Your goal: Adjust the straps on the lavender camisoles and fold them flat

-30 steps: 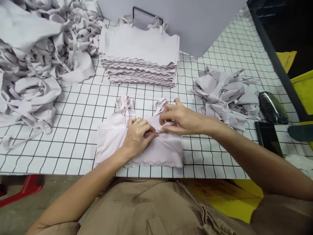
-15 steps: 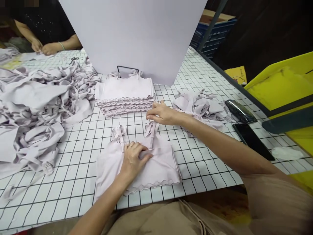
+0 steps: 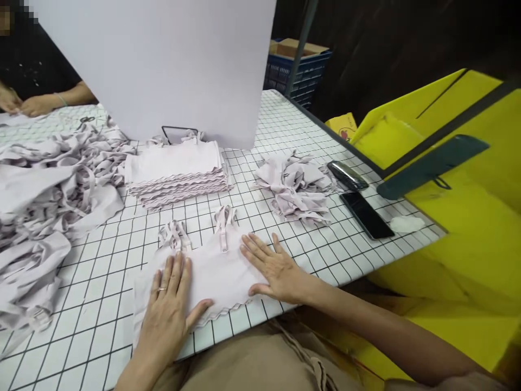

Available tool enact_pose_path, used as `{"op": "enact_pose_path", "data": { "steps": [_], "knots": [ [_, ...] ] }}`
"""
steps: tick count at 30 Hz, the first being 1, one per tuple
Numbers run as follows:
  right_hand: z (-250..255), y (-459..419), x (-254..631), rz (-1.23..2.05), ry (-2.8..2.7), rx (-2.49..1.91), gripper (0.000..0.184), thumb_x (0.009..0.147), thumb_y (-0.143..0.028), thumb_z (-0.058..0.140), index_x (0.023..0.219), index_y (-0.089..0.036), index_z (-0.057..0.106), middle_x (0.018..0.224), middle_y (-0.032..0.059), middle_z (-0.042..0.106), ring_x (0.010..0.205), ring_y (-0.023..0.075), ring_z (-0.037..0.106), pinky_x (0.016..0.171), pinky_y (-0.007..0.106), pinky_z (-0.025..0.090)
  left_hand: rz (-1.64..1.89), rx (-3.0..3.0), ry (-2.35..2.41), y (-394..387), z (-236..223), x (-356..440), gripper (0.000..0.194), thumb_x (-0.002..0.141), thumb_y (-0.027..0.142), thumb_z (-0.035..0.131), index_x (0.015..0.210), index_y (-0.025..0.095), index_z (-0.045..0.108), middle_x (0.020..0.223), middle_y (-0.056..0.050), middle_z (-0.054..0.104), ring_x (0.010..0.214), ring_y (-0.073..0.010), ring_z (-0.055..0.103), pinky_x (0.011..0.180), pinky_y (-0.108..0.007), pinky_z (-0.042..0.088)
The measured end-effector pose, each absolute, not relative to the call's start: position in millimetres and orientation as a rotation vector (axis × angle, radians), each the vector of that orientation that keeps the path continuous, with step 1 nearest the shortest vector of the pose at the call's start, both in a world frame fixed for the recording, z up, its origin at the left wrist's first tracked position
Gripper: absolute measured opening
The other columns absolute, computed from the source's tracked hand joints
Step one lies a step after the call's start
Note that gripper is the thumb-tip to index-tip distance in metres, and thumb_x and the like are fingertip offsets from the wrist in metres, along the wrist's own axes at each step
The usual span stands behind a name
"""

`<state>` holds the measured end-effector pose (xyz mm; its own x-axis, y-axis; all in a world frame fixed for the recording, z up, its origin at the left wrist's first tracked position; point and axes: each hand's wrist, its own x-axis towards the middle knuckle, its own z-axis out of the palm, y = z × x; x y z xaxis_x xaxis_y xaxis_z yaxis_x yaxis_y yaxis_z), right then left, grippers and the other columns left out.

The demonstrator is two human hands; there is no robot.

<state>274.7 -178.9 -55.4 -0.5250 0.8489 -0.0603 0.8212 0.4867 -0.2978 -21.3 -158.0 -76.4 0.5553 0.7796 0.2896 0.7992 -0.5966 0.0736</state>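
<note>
A pale pink strappy camisole top lies flat before me on the checked table, its wavy hem toward me and its straps bunched at the far side. My left hand rests flat on the garment's left part, fingers stretched out and a ring on one finger. On its right end lies my right hand, open with the fingers spread. Beyond it stands a neat stack of similar folded garments. Whether more than one layer lies under my hands I cannot tell.
At left a large loose heap of pink garments spreads out. A smaller fabric pile, a dark glossy case and a black phone lie to the right. A white board stands behind the stack. A co-worker's hands show far left.
My right hand has left the strap and come down flat on the garment's right end. My left hand has shifted left and toward me, fingers straightened. The view has turned right.
</note>
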Motion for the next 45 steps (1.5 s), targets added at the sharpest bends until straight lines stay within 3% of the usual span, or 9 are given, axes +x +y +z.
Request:
{"op": "enact_pose_path", "data": {
  "steps": [5, 10, 14, 20, 28, 33, 36, 39, 45],
  "knots": [
    [-39.1, -147.5, 340.8, 0.158, -2.108, -1.647, 0.044, 0.102, -0.037, 0.043, 0.142, -0.023, 0.057, 0.141, 0.0141, 0.060, 0.137, 0.0329, 0.050, 0.112, 0.062, 0.038, -0.455, -2.698, -1.365, -144.6, -77.0, -11.6, 0.082, 0.101, 0.063, 0.030, 0.164, 0.017, 0.006, 0.167, -0.019, 0.020, 0.154, -0.0389, 0.019, 0.120, -0.062, 0.024],
    [-20.1, -94.2, 393.5, 0.325, -1.556, -1.869, 0.039, 0.077, -0.018, 0.071, 0.115, -0.015, 0.073, 0.119, 0.0183, 0.070, 0.130, 0.0431, 0.046, 0.113, 0.068, 0.022, -0.640, -2.717, -1.375, -133.4, -41.8, -7.8, 0.075, 0.101, 0.056, 0.041, 0.163, 0.023, 0.014, 0.166, -0.017, 0.025, 0.154, -0.0376, 0.019, 0.121, -0.066, 0.021],
    [6.1, -64.3, 426.7, 0.593, -1.327, -1.748, 0.017, 0.070, -0.032, 0.078, 0.071, -0.016, 0.071, 0.072, 0.0080, 0.069, 0.084, 0.0300, 0.065, 0.086, 0.046, 0.050, -0.894, -2.770, -1.327, -118.4, -9.0, -10.5, 0.064, 0.099, 0.050, 0.052, 0.157, 0.029, 0.034, 0.158, -0.012, 0.044, 0.149, -0.0348, 0.035, 0.119, -0.061, 0.032],
    [82.0, -48.7, 443.7, 0.721, -1.150, -1.422, 0.038, 0.074, -0.054, 0.077, 0.073, -0.020, 0.061, 0.067, 0.0006, 0.062, 0.057, 0.0138, 0.055, 0.055, 0.028, 0.047, -1.157, -2.976, -1.614, -93.8, 31.5, 10.2, 0.050, 0.090, 0.059, 0.061, 0.123, 0.023, 0.072, 0.127, -0.011, 0.072, 0.123, -0.0344, 0.065, 0.101, -0.052, 0.056],
    [177.3, -57.8, 383.1, 1.048, -1.077, -0.939, 0.021, 0.065, -0.026, 0.087, 0.074, -0.018, 0.070, 0.073, 0.0015, 0.068, 0.069, 0.0147, 0.062, 0.064, 0.027, 0.053, -1.939, -3.292, -1.758, -86.5, 98.5, 87.3, 0.043, 0.077, 0.051, 0.079, 0.101, 0.015, 0.078, 0.102, -0.013, 0.079, 0.096, -0.0286, 0.075, 0.088, -0.043, 0.062],
    [192.9, -70.7, 321.7, 1.090, -1.142, -0.841, 0.025, 0.064, -0.034, 0.089, 0.077, -0.017, 0.076, 0.078, 0.0010, 0.070, 0.071, 0.0121, 0.060, 0.064, 0.026, 0.050, -2.520, -3.301, -1.424, -87.0, 138.8, 116.3, 0.044, 0.078, 0.045, 0.081, 0.106, 0.012, 0.074, 0.105, -0.015, 0.077, 0.097, -0.0256, 0.074, 0.092, -0.042, 0.060],
    [194.0, -74.6, 293.0, 1.139, -1.214, -0.773, 0.028, 0.065, -0.040, 0.088, 0.077, -0.018, 0.077, 0.080, 0.0009, 0.069, 0.074, 0.0125, 0.060, 0.069, 0.028, 0.050, -2.494, -3.175, -1.351, -82.3, 145.8, 119.3, 0.045, 0.073, 0.037, 0.086, 0.109, 0.014, 0.072, 0.116, -0.014, 0.073, 0.106, -0.0251, 0.069, 0.096, -0.040, 0.056],
    [195.1, -72.0, 275.1, 1.128, -1.239, -0.737, 0.028, 0.066, -0.043, 0.086, 0.076, -0.020, 0.076, 0.082, 0.0011, 0.068, 0.078, 0.0138, 0.060, 0.073, 0.029, 0.051, -2.259, -3.195, -1.442, -76.3, 136.1, 113.2, 0.043, 0.067, 0.032, 0.089, 0.103, 0.015, 0.072, 0.102, -0.009, 0.074, 0.095, -0.0232, 0.069, 0.085, -0.035, 0.055],
    [201.6, -53.5, 272.4, 0.516, -1.418, -0.856, 0.020, 0.068, -0.035, 0.078, 0.060, -0.020, 0.067, 0.098, 0.0043, 0.066, 0.096, 0.0197, 0.058, 0.083, 0.032, 0.048, -2.154, -3.397, -1.535, -66.8, 122.8, 76.4, 0.045, 0.073, 0.057, 0.081, 0.077, 0.013, 0.070, 0.068, -0.002, 0.065, 0.060, -0.0125, 0.057, 0.053, -0.023, 0.041]
  ]
}}
